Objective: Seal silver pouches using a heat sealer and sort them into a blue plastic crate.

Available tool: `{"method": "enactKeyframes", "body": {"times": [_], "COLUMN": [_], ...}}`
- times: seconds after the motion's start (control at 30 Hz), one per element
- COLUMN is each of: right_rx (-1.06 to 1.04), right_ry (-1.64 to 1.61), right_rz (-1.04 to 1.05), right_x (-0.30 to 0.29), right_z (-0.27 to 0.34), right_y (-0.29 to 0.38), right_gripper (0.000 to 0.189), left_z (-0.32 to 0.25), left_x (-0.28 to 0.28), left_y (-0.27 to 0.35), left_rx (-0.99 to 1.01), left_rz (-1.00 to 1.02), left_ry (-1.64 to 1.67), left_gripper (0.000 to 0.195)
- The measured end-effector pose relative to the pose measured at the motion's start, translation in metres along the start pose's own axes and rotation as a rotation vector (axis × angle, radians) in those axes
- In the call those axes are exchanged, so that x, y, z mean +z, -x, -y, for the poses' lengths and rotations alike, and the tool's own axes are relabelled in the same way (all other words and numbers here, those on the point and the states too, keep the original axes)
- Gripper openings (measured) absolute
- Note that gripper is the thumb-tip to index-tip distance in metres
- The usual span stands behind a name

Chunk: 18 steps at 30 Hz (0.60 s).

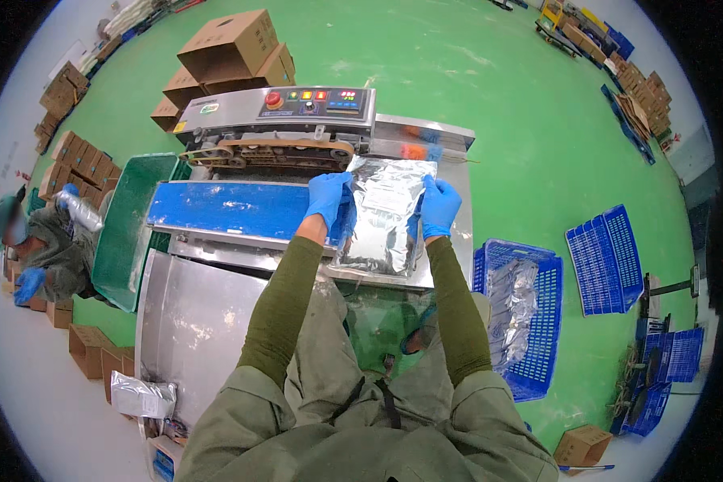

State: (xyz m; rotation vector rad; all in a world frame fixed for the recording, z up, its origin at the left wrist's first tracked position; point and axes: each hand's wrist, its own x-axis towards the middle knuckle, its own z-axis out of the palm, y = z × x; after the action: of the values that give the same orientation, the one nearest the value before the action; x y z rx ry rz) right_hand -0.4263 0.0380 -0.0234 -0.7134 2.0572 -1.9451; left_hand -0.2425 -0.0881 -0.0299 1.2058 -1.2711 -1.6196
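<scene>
A silver foil pouch (385, 211) bearing a printed label lies between my two blue-gloved hands. My left hand (327, 199) pinches its upper left edge, and my right hand (440, 206) grips the upper right edge. Just beyond the pouch's top left corner is the tan belt (277, 144) of a continuous band sealer (277, 111). Its panel has a red stop button (273, 100), lit switches and a digital display. Left of my left hand runs the sealer's blue conveyor belt (229, 203), dusted with white powder.
A blue plastic crate (548, 361) with several foil pouches (512, 313) stands at my right. On the left are a green tub (117, 235), a steel table (205, 325) and a co-worker (60, 241) holding a silver pouch. Cardboard boxes (232, 48) stack behind the sealer.
</scene>
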Motion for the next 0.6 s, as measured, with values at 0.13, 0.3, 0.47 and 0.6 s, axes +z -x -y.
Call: {"method": "enactKeyframes", "body": {"times": [0.13, 0.3, 0.47, 0.6], "right_rx": [-0.028, -0.091, -0.051, -0.039], "right_ry": [0.014, -0.014, -0.017, -0.025], "right_rz": [0.0, -0.017, 0.002, 0.013], "right_x": [0.007, 0.02, 0.041, 0.063], "right_z": [0.003, 0.0, -0.002, -0.003], "right_y": [0.001, 0.004, 0.008, 0.012], "right_gripper": [0.024, 0.023, 0.022, 0.022], "left_z": [0.006, 0.009, 0.007, 0.003], "left_x": [-0.002, -0.011, -0.028, -0.048], "left_y": [-0.012, -0.019, -0.022, -0.026], "left_rx": [-0.038, 0.006, 0.031, 0.068], "left_rz": [-0.039, -0.093, -0.118, -0.156], "left_ry": [0.088, 0.025, 0.026, -0.033], "left_gripper": [0.014, 0.014, 0.016, 0.016]}}
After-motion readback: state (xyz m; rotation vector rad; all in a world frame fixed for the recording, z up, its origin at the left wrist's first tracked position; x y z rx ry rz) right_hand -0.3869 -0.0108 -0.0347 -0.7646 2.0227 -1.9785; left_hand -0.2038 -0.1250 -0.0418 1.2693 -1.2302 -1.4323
